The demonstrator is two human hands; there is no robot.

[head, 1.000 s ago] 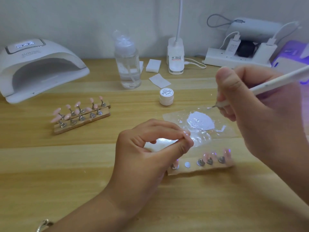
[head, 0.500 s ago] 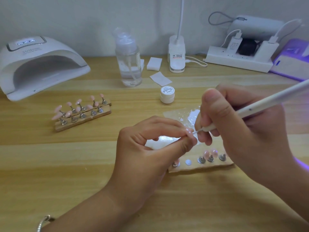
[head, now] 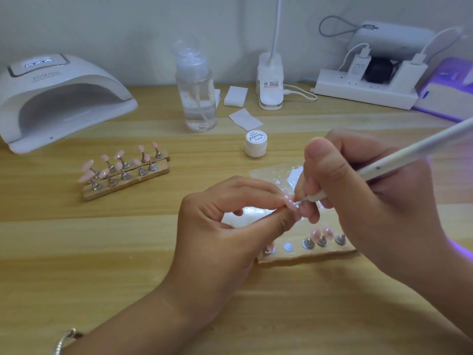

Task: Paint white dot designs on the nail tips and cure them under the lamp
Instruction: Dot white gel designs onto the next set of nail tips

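My left hand (head: 225, 226) pinches a pink nail tip (head: 290, 202) between thumb and forefinger at mid table. My right hand (head: 371, 201) grips a white dotting pen (head: 399, 160), and its fine point touches that nail tip. Just below lies a wooden holder strip (head: 307, 253) with several metal stands, some carrying pink tips. A second pair of wooden strips (head: 125, 172) with several pink tips sits to the left. The white curing lamp (head: 58, 98) stands at the far left. A clear sheet (head: 279, 172) with white paint is partly hidden behind my right hand.
A small white paint jar (head: 256, 144) stands behind my hands. A clear pump bottle (head: 195, 88), white pads (head: 235, 96), a desk-lamp base (head: 270, 83) and a power strip (head: 363, 88) line the back. A purple-lit device (head: 450, 96) is at the right edge.
My right hand has come down and left from above the paint sheet, bringing the pen's point onto the nail tip. My left hand has stayed in place with the tip.
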